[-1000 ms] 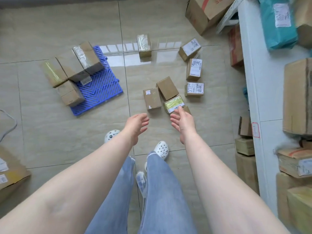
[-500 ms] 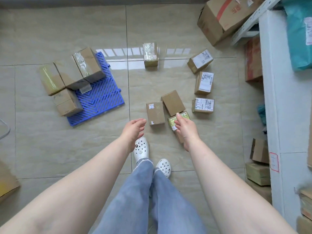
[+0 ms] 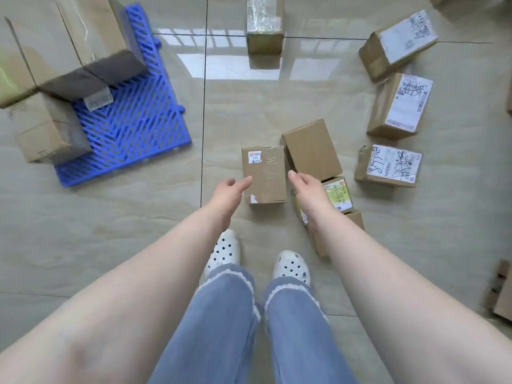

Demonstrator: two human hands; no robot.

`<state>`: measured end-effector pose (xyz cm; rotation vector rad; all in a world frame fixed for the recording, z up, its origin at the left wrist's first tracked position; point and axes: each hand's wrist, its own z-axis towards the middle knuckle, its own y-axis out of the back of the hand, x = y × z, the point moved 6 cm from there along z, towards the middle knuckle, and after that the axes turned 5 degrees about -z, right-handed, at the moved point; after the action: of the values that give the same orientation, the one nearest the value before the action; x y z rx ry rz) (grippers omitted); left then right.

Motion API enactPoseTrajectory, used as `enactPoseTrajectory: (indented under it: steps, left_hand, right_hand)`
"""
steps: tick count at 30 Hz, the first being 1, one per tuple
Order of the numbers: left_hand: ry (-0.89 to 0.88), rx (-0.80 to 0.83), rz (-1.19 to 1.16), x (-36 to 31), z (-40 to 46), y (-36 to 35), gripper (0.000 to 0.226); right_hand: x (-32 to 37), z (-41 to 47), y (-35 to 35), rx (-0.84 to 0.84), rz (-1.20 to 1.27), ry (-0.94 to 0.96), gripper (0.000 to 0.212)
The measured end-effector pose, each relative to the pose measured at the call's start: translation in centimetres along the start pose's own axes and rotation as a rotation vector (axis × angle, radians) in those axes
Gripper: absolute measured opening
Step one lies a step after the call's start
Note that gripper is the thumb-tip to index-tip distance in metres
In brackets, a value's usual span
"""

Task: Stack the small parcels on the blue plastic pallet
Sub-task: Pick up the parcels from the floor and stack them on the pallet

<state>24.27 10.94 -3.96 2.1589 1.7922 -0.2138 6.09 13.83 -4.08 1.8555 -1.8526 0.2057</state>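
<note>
A small brown parcel with a red-and-white sticker [image 3: 264, 174] lies on the tiled floor just ahead of my feet. My left hand [image 3: 228, 194] reaches toward its left edge, fingers straight and empty. My right hand [image 3: 306, 189] hovers at its right edge, fingers relaxed, above a parcel with a yellow-green label [image 3: 336, 194]. A plain brown parcel [image 3: 311, 149] lies tilted right behind. The blue plastic pallet [image 3: 127, 128] sits at the left with several parcels [image 3: 77, 51] stacked on its far side.
Three parcels with white shipping labels [image 3: 400, 105] lie in a column at the right. A tape-wrapped parcel [image 3: 264, 23] stands at the top centre. Another brown box [image 3: 356, 223] is partly hidden under my right forearm. More cardboard [image 3: 501, 289] shows at the right edge.
I have stepped and leaned closer to the floor parcels. Both hands moved forward and now flank the sticker-marked parcel; the right hand left the yellow-green labelled one.
</note>
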Motion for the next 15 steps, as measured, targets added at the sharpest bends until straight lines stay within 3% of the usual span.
enactPoseTrajectory:
  steps: [4,8,15]
  left_hand:
    - [0.021,0.007,0.013,1.6,5.4,-1.4,0.075]
    - [-0.007,0.042,-0.001,1.8,8.0,-2.7,0.05]
    - [-0.017,-0.039,-0.054,0.3,4.9,-1.9,0.057]
  right_hand:
    - [-1.1,5.0,-2.1,0.007,-0.039,0.005,0.06]
    - [-2.2,7.3,-3.7,0.009,-0.068,-0.013,0.052]
    - [-0.6,4.5,-2.7,-0.007,-0.056,0.004,0.037]
